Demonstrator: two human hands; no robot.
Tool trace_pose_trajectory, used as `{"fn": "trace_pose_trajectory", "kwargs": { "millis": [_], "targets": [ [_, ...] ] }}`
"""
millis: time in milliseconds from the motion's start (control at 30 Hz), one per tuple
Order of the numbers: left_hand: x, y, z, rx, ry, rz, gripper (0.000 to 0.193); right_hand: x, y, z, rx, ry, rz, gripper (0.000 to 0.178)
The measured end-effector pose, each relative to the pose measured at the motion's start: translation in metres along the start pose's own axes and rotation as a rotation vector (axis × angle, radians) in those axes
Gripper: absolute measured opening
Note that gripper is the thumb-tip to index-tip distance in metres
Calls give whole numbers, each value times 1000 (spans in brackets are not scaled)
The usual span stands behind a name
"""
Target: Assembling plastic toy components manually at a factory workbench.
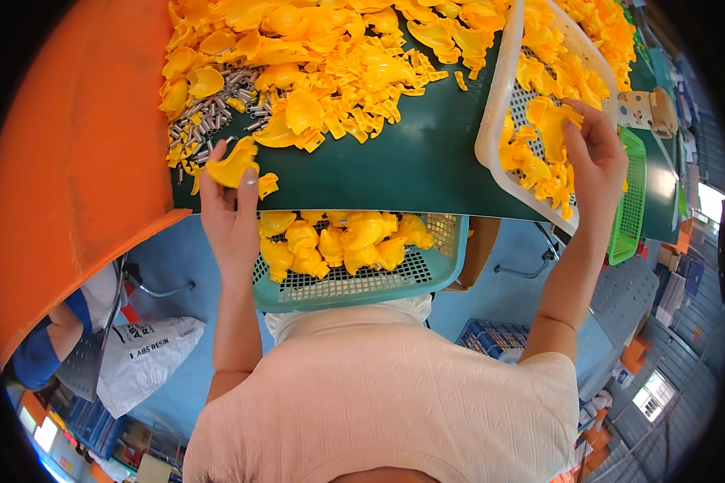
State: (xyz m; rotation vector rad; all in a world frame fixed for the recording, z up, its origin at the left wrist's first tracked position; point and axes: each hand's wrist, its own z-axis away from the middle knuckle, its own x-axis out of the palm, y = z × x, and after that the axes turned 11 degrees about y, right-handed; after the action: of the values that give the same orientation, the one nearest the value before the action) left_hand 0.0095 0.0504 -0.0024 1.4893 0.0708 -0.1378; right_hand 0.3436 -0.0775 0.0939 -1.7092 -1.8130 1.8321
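Observation:
My left hand pinches a curved yellow plastic shell part above the near edge of the dark green tabletop. Just beyond it lie small metal springs, and a little yellow piece rests beside the fingers. Over at the right, my right hand grips another yellow shell part at the white plastic basket, which holds many such pieces. A big pile of yellow parts spreads over the far side of the table.
On my lap sits a teal basket with rounded yellow pieces. A green basket leans at the table's right end. An orange partition borders the left. Below it, a white sack stands on the floor near another person's arm.

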Motion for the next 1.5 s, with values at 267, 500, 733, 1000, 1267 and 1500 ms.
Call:
{"fn": "trace_pose_trajectory", "kwargs": {
  "millis": [267,500,733,1000,1267,1500],
  "targets": [
    [-7,-12,-16,403,185,-357,57,42,-55,36,200,-93,-375,25],
    [-9,9,8,528,107,-244,41,72,-65,52,293,-235,-617,31],
    [15,22,43,-431,-782,610,55,89,-76,67,-62,-738,-521,24],
    [6,28,44,-529,-702,626,87,125,-66,60,-33,-492,-512,15],
    [-9,30,47,-292,-430,562,89,229,-95,45,-696,-189,-169,7],
    [-19,21,36,-345,-202,500,59,254,-103,50,-910,-247,337,10]
  ]
}}
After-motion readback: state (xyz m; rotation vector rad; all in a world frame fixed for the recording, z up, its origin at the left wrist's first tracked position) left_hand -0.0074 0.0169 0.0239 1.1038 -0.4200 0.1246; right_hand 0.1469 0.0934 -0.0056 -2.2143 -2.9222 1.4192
